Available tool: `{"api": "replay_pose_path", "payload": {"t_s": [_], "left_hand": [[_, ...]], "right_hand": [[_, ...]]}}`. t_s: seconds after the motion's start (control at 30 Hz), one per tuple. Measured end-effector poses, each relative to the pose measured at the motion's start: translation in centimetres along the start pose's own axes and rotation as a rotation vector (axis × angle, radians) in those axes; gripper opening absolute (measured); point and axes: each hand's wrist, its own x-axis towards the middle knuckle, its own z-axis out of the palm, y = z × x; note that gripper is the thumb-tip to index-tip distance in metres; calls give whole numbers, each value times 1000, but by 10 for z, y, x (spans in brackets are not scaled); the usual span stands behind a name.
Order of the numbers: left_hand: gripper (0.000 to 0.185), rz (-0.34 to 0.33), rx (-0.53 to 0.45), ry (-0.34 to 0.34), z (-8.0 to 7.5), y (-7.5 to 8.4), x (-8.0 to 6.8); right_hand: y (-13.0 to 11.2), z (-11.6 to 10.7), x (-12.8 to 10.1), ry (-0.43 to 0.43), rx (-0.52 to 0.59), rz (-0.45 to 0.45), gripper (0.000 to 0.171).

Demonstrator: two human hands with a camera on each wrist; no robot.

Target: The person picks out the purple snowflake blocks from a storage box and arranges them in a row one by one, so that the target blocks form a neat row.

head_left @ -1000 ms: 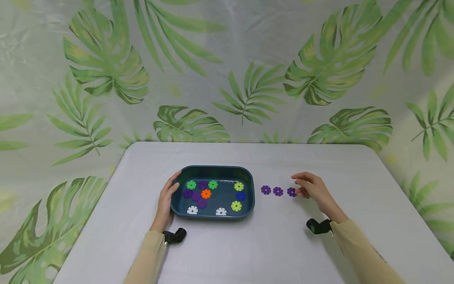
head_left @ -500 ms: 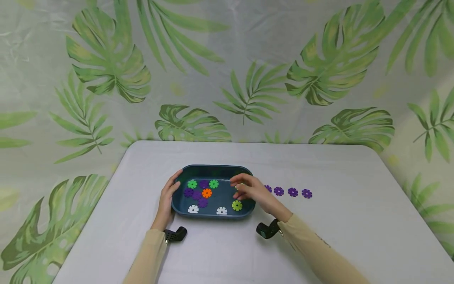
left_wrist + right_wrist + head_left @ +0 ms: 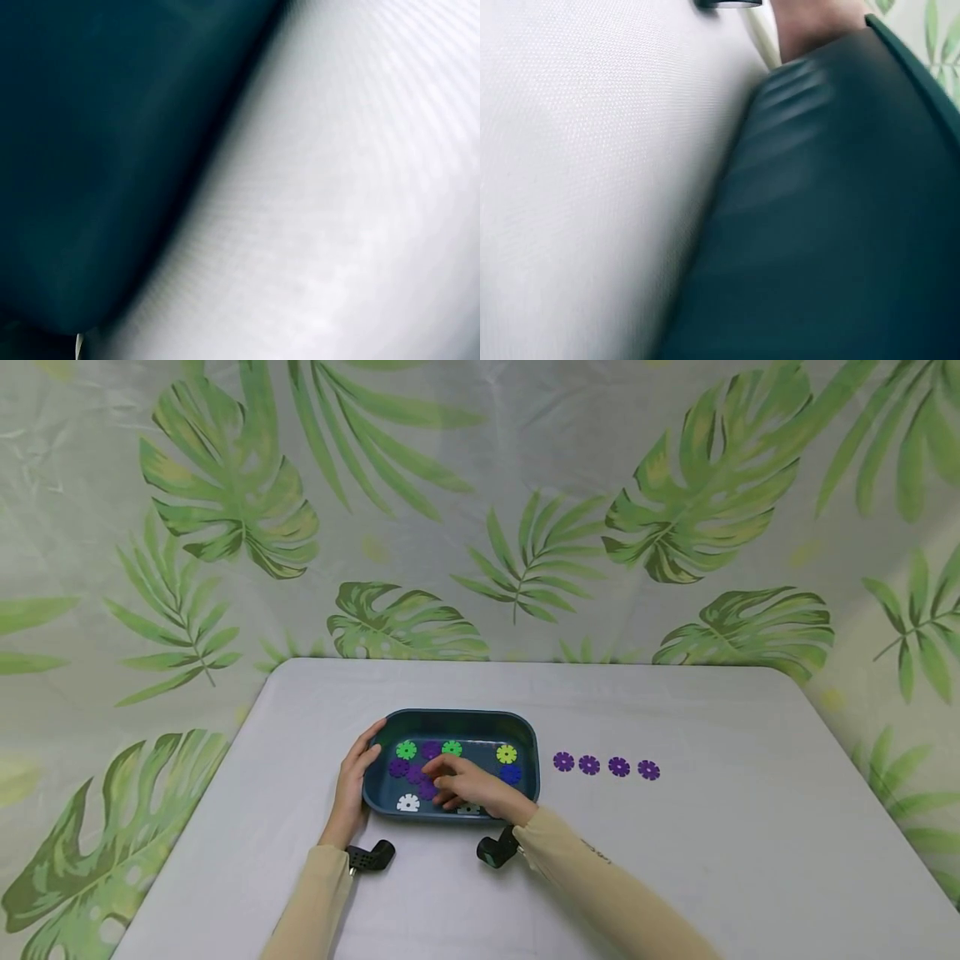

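The dark teal tray (image 3: pixel 450 817) holds several notched plastic discs. My left hand (image 3: pixel 350 785) grips its left side, thumb over the rim. My right hand (image 3: pixel 472 783) hovers inside the tray, its loosely bent fingers spread above a cluster of purple discs (image 3: pixel 415 773); nothing shows between them. An orange disc is hidden under this hand. Around it lie green discs (image 3: pixel 406 750), a white disc (image 3: pixel 408 802), a yellow disc (image 3: pixel 507 754) and a blue disc (image 3: pixel 510 773). In the wrist views the tray wall (image 3: pixel 97 150) fills much of the picture, without the fingers.
Right of the tray, several purple discs (image 3: pixel 618 767) lie flat in a spaced row on the white tabletop (image 3: pixel 712 877). Behind the table hangs a leaf-patterned curtain (image 3: pixel 540 510). Each wrist wears a black camera (image 3: pixel 497 850).
My right hand has moved left from the row's right end, over the tray's right side, to the purple cluster. The row's rightmost disc, partly hidden before, now shows fully. My left hand stays.
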Motion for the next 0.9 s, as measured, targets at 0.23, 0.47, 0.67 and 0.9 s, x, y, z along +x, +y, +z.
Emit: {"api": "replay_pose_path", "payload": {"t_s": [0.23, 0.47, 0.67, 0.9], "left_hand": [[41, -17, 4, 0, 0, 2, -1], [41, -17, -4, -5, 0, 2, -2], [41, -13, -4, -6, 0, 2, -1], [41, -14, -1, -1, 0, 1, 0]], "right_hand": [[3, 9, 11, 1, -42, 9, 26], [3, 12, 12, 29, -109, -9, 25], [4, 12, 13, 43, -159, -32, 26], [4, 12, 13, 54, -199, -60, 28]]}}
